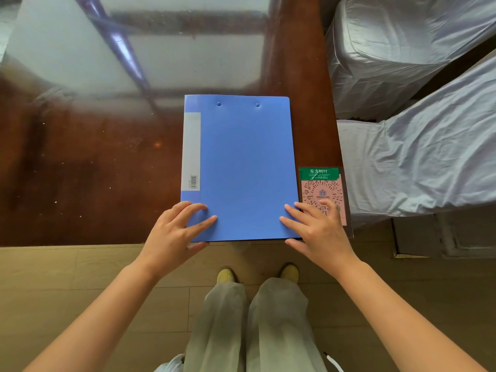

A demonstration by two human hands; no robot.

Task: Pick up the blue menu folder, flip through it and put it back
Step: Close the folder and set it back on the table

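Observation:
The blue menu folder lies closed and flat on the dark glossy table, its near edge at the table's front edge. A pale label strip runs down its left side, and two rivets show near its far edge. My left hand rests on the folder's near left corner, fingers spread on the cover and thumb at the front edge. My right hand touches the near right corner, fingers spread, thumb below the table edge. Neither hand has closed around the folder.
A pink QR-code card with a green header lies on the table just right of the folder, partly under my right hand. Two chairs in silvery covers stand at the right. My legs and yellow shoes stand on the wooden floor below.

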